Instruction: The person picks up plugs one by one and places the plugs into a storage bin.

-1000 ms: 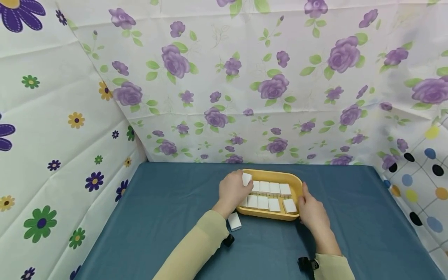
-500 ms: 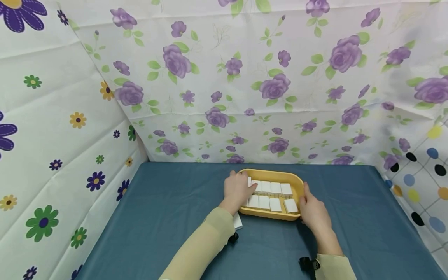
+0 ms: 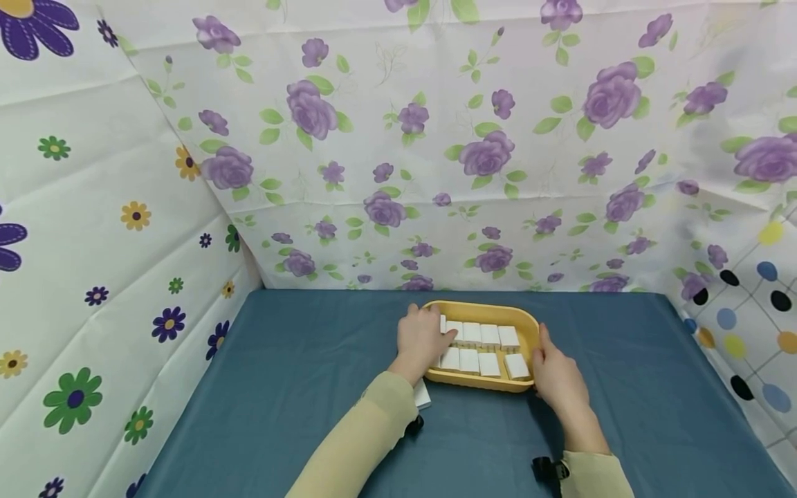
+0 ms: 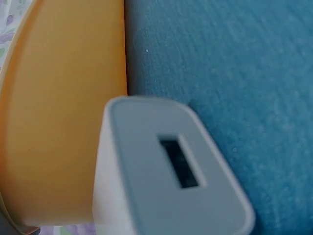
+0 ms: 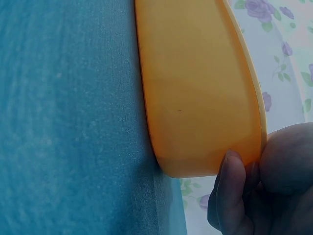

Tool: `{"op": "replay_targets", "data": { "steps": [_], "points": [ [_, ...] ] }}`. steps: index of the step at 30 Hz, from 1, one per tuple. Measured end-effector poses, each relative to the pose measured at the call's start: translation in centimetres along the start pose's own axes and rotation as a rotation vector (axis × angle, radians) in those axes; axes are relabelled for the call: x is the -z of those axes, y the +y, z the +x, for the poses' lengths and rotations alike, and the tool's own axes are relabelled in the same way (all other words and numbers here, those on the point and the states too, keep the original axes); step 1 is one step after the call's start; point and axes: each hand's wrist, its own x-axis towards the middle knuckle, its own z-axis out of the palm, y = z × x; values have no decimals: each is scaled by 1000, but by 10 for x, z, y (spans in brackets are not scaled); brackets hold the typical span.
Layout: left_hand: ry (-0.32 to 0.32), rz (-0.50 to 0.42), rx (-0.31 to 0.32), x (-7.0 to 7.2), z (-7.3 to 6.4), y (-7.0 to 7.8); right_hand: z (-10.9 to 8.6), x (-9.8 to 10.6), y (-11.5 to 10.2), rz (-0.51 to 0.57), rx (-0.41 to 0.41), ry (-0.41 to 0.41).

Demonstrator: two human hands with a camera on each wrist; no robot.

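A yellow tray holds two rows of white USB chargers. My left hand reaches over its left end, fingertips by the back left corner and thumb inside. Between them shows the narrow edge of a charger, which the hand pinches at the end of the back row; most of it is hidden. My right hand grips the tray's right end, thumb on the rim and fingers against the outer wall in the right wrist view.
One more white charger lies on the blue table cover, partly hidden by my left forearm. The left wrist view shows its USB slot close beside the tray wall. Flowered sheets stand around the table.
My left hand has lowered the charger it held into the back left end of the tray, moving slightly right. Its sleeve now covers more of the loose charger. The right hand stays put.
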Motion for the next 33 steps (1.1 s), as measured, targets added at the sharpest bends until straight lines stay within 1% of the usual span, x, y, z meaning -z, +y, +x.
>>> {"op": "replay_targets", "data": {
  "steps": [7,10,12,16,21,24,26,28,30,33],
  "points": [
    [25,-5,-8,-1,-2,-1,-1,-1,0,12,-7,-5],
    [42,-29,-5,0,-3,-1,-1,-1,0,9,-10,-12],
    [56,-72,6,-1,-2,-2,-1,0,-1,7,-10,-13],
    [94,-196,26,-4,-2,-4,-1,0,-2,10,-15,-12],
    [140,-327,33,-5,-2,-8,-1,-1,-2,8,-14,-8],
    [152,-390,29,-3,-4,-11,-1,-2,-1,6,-8,-6],
    [165,-410,2,-2,-8,-13,-1,-3,-1,9,-10,-9],
    [196,-416,-50,0,-12,-16,-2,-3,0,12,-14,-13],
    [256,-417,-124,2,-18,-20,-2,-3,0,16,-16,-14],
    [375,-422,-265,6,-30,-28,-2,-2,0,18,-13,-11]
  ]
}}
